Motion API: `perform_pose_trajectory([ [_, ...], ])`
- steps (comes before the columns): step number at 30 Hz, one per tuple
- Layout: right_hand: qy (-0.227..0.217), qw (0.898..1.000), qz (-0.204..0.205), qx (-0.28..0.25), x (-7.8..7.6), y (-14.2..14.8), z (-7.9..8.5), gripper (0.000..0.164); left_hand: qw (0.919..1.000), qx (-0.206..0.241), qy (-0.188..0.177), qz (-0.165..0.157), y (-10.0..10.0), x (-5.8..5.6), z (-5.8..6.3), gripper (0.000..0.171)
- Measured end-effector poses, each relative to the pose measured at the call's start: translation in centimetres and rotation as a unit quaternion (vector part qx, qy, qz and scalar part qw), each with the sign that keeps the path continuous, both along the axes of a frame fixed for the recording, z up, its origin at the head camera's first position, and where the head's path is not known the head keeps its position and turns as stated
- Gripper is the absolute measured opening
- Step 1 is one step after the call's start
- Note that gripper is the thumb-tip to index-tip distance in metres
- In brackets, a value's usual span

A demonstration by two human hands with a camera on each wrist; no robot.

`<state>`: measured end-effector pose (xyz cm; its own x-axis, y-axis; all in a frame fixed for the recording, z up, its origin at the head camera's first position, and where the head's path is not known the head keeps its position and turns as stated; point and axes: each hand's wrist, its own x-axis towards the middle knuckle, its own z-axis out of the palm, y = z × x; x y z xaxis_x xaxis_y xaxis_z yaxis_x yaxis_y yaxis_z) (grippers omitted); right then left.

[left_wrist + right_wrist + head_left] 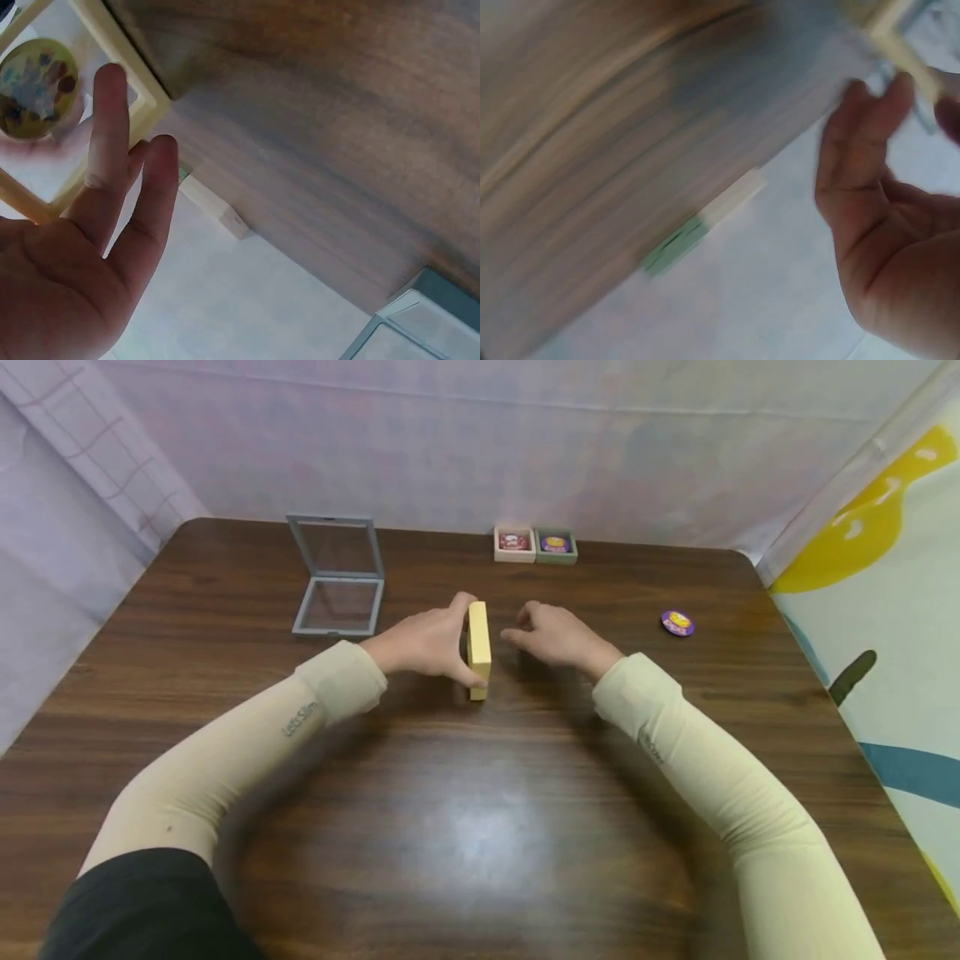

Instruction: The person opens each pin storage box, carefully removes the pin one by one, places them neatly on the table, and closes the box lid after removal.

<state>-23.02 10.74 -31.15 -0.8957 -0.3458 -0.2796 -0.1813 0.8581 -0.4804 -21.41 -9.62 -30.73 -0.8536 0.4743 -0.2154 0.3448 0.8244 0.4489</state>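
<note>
My left grip [429,641] clamps the yellow frame [478,639] upright; right grip [559,635] relaxed beside it: apparently positioning, next needing steadiness.

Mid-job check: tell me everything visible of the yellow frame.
The yellow frame looks like plastic, with a thick rim round a see-through middle. It is upright, nearly edge-on to the head camera, over the brown table. The left hand grips it, thumb at the near edge, fingers at the far one. In the head view, a gap separates it from the right hand. A round disc shows in its opening; whether inside or behind is unclear.
</note>
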Motion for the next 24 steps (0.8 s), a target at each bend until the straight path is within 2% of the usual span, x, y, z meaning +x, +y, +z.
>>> perform_pose_trajectory([
  [2,-0.02,0.997,-0.018,-0.078,0.3,-0.7,0.5,0.045,1.0,0.004,-0.001,0.0,0.0,0.0,-0.1,0.114],
  [4,-0.05,0.988,-0.029,-0.142,0.6,-1.4,1.1,0.041,1.0,0.006,-0.002,0.001,0.0,0.0,-0.2,0.113],
  [7,-0.099,0.974,-0.038,-0.2,0.9,-2.2,1.7,0.037,1.0,0.006,-0.004,0.0,0.0,0.0,-0.1,0.111],
  [11,-0.149,0.961,-0.048,-0.227,0.8,-2.9,1.7,0.025,1.0,-0.001,-0.007,0.0,0.0,-0.1,0.1,0.11],
  [18,-0.211,0.934,-0.099,-0.271,0.2,-3.3,1.0,0.019,0.9996,-0.019,0.016,-0.012,0.2,-0.2,0.5,0.107],
  [21,-0.234,0.925,-0.093,-0.283,-0.1,-3.3,0.9,0.018,0.9998,-0.018,0.006,-0.009,0.2,-0.2,0.5,0.106],
  [24,-0.251,0.923,-0.083,-0.28,-0.4,-3.1,0.8,0.019,0.9998,-0.019,-0.001,-0.009,0.2,0.0,0.4,0.108],
])
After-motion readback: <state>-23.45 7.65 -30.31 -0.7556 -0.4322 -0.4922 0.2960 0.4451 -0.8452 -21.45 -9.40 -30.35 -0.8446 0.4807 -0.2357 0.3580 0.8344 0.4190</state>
